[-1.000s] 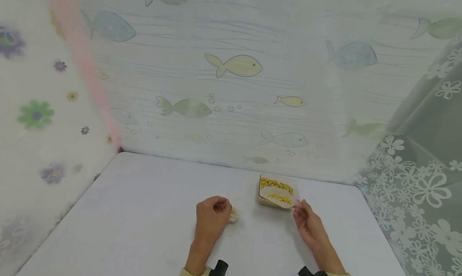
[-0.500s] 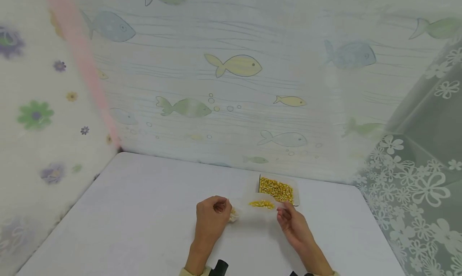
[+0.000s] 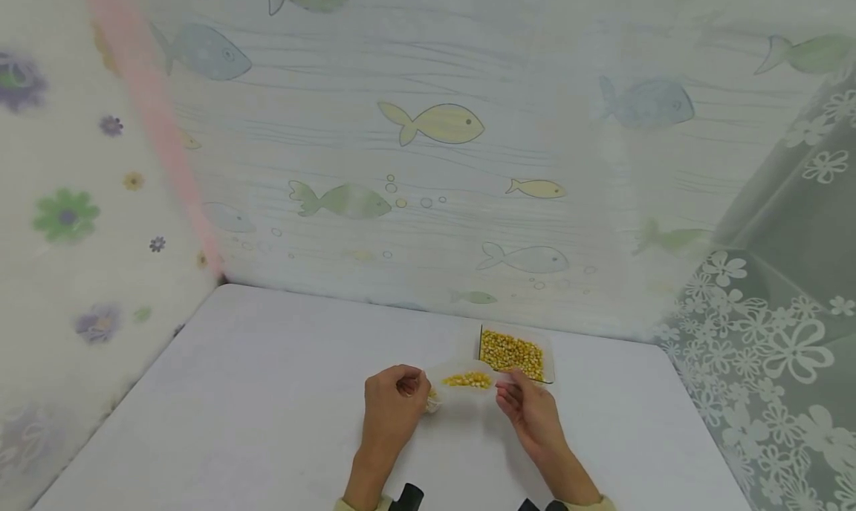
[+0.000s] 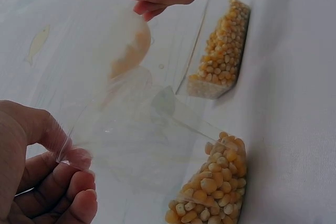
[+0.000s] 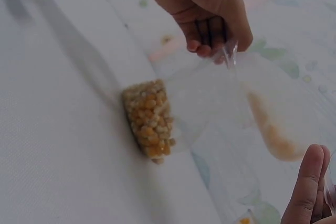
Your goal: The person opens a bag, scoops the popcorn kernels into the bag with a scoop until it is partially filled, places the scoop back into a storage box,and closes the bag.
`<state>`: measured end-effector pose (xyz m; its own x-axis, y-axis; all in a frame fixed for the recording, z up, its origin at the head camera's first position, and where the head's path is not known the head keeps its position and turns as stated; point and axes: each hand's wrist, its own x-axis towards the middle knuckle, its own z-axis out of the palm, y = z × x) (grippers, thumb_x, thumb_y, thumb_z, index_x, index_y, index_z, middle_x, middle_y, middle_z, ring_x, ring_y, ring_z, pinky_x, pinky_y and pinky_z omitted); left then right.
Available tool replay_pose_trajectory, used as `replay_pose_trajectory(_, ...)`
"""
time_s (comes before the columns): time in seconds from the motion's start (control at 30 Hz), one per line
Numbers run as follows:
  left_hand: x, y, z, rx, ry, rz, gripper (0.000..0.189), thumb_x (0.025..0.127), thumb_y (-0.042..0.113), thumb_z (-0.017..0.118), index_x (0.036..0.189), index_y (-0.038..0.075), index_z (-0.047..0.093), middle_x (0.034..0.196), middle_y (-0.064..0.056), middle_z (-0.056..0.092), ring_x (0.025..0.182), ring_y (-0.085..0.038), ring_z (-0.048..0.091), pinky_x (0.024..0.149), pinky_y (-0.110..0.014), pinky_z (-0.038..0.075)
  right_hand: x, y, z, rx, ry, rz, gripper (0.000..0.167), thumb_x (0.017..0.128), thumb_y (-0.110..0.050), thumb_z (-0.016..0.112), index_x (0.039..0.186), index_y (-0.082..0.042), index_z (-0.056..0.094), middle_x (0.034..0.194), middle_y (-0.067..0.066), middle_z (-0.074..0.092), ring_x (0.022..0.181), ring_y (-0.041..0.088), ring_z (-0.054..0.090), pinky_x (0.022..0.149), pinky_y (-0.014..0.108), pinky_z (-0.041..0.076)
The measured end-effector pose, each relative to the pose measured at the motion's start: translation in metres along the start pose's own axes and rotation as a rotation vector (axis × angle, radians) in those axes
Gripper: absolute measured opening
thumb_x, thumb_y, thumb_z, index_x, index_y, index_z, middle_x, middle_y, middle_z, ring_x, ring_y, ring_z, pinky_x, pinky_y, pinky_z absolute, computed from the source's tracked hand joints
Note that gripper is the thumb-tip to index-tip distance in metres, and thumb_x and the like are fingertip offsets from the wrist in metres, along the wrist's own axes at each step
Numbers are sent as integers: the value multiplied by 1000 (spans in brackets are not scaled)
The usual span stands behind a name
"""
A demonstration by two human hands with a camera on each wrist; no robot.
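Between the two hands, a translucent scoop (image 3: 460, 367) with yellow kernels (image 3: 476, 380) in it is held above the surface (image 3: 267, 392). Its end is pinched by the right hand (image 3: 531, 414), thumb against fingers, seemingly so that the load can be borne level without being spilled. By the left hand (image 3: 394, 401), the top edge of a clear plastic bag (image 4: 136, 135) is pinched between thumb and fingers; the limp film is presumably held up this way so that the mouth does not sag shut. The bag is stood on the surface below the left hand, weighted by a heap of corn (image 4: 215, 182) at its bottom. Whether the scoop is over the mouth or only beside it cannot be told.

Just beyond the right hand, a clear container (image 3: 550, 356) filled with more corn (image 3: 511, 350) is set, apparently within that hand's easy reach. In the head view, most of the bag is hidden by the left hand, and the scoop could be snagged by the raised film. Past both hands, the surface is bounded by a fish-printed sheet (image 3: 428, 162).
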<state>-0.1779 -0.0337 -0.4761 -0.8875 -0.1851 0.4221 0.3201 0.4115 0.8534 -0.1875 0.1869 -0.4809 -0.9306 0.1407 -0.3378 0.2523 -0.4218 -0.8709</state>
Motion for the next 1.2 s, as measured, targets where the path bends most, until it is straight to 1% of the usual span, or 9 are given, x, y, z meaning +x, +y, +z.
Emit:
replay_pose_trajectory(0.2,0,0,0,-1,3,-5,10,83,-2,74,77,6,74,65,6,64,58,-3,55,56,-22,51,-2,-1,4,-58,21,-29,29,107,-23,54,92,-8,74,76,0,72,71,6,69,70,19,59)
replay_pose_trajectory(0.33,0,0,0,5,-1,-12,10,83,-2,74,77,6,75,66,5,64,59,-3,55,56,-21,51,-3,-2,6,-82,40,-44,28,106,-22,56,90,-8,75,76,0,73,70,6,69,70,20,59)
replay_pose_trajectory(0.4,0,0,0,1,0,-10,11,83,-3,74,77,6,74,65,5,64,59,-4,55,56,-21,51,-4,-3,6,-88,46,-59,27,105,-21,58,89,-8,75,74,0,72,69,7,70,69,21,60)
replay_pose_trajectory(0.53,-1,-1,0,-20,7,14,13,82,-5,73,75,6,74,65,4,64,59,-4,55,56,-21,50,-6,-6,7,-108,45,-97,26,104,-19,59,87,-6,74,72,0,72,68,8,71,68,22,60)
replay_pose_trajectory(0.6,-1,-1,1,-19,9,21,13,82,-5,72,75,6,74,65,4,64,58,-4,55,56,-21,50,-7,-7,8,-123,46,-110,25,103,-19,60,89,-4,74,72,0,72,68,9,71,67,23,60)
replay_pose_trajectory(0.7,-1,-1,1,-6,11,21,12,82,-5,73,75,5,74,64,4,63,58,-4,55,55,-21,50,-9,-7,9,-159,55,-127,27,103,-19,60,98,4,73,72,1,72,70,11,72,67,24,61)
replay_pose_trajectory(0.83,0,0,1,10,10,16,11,82,-2,74,76,6,74,64,5,63,57,-3,54,55,-21,51,-11,-6,10,-201,64,-142,34,104,-18,59,111,14,67,72,2,73,69,12,72,67,25,61)
replay_pose_trajectory(0.97,0,0,1,14,5,10,10,83,-1,74,76,7,74,65,6,63,58,-3,54,56,-21,51,-12,-5,11,-218,64,-156,37,104,-18,59,113,17,65,72,2,73,68,12,72,67,26,61)
replay_pose_trajectory(1.2,0,1,2,7,1,7,11,83,0,74,76,7,74,64,6,63,58,-3,54,56,-22,51,-10,-5,15,-256,67,-189,37,103,-18,60,114,17,65,74,4,74,73,18,75,68,30,62)
